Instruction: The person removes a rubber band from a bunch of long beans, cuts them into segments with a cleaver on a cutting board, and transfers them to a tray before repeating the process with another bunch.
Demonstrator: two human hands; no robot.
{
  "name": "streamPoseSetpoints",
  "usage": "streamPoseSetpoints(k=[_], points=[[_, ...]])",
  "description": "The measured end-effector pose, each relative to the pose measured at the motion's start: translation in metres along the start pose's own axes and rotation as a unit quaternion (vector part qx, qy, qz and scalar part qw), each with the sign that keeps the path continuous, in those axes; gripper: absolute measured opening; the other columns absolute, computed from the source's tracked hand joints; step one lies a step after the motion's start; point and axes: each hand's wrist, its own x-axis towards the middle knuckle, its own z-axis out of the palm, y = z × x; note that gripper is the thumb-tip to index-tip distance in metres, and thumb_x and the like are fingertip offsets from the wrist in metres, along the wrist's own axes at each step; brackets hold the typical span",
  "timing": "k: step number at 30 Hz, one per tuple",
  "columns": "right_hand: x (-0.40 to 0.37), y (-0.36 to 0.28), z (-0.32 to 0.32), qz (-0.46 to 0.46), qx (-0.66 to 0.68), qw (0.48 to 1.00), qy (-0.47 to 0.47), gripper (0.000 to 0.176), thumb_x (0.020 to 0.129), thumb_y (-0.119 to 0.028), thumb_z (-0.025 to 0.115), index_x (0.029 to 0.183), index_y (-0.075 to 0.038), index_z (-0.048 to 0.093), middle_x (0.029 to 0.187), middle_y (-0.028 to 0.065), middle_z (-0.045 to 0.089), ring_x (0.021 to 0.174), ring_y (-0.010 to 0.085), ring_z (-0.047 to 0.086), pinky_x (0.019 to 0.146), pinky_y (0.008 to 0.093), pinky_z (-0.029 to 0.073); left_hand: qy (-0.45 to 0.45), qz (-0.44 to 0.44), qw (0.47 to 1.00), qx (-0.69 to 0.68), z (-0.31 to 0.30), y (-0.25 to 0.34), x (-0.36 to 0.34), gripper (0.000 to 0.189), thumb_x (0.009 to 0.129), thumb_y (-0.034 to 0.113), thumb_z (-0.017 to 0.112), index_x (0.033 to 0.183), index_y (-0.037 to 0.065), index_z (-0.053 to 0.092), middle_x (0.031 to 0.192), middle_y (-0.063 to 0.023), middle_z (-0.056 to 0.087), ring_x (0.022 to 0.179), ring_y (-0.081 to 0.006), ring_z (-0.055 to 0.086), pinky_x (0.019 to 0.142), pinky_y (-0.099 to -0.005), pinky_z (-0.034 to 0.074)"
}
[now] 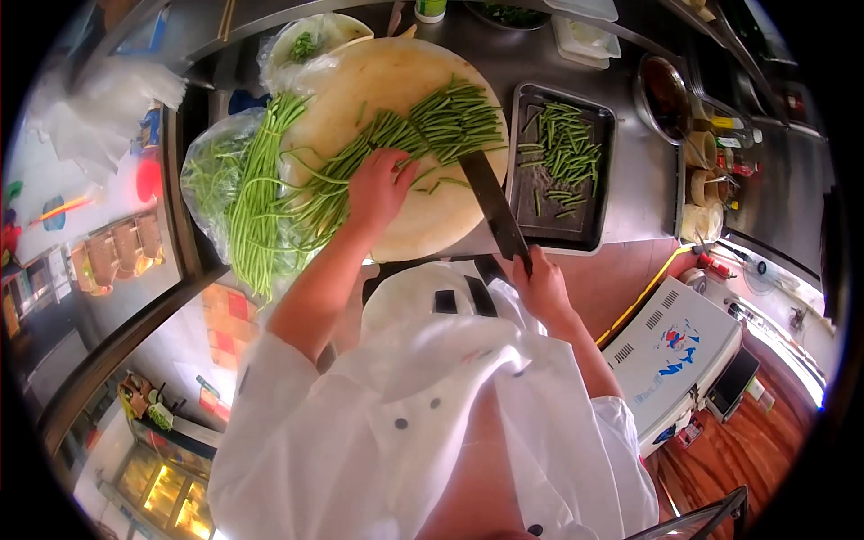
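My left hand (380,187) presses down on a row of long green beans (396,144) laid across a round pale cutting board (378,85). My right hand (537,283) grips the handle of a cleaver (493,202), whose dark blade rests on the board just right of my left hand. More uncut long beans (256,193) hang over the board's left edge, partly in a clear plastic bag (202,175).
A dark metal tray (585,225) right of the board holds cut bean pieces. Bowls, a metal pot (661,90) and condiment jars stand at the right on the steel counter. A white machine (675,355) sits low right. My white jacket fills the foreground.
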Motion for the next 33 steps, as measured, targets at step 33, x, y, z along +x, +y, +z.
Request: streamPoseSetpoints(k=[33], points=[[0.003, -0.016, -0.012, 0.038, 0.083, 0.996, 0.022, 0.021, 0.102, -0.02, 0.06, 0.098, -0.001, 0.053, 0.076, 0.0279, 0.066, 0.074, 0.0514, 0.064, 0.064, 0.057, 0.05, -0.246, -0.087, 0.945, 0.196, -0.094, -0.083, 0.104, 0.04, 0.091, 0.048, 0.07, 0.107, 0.012, 0.074, 0.105, -0.0112, 0.074, 0.099, -0.0315, 0.071, 0.087, -0.045, 0.056]])
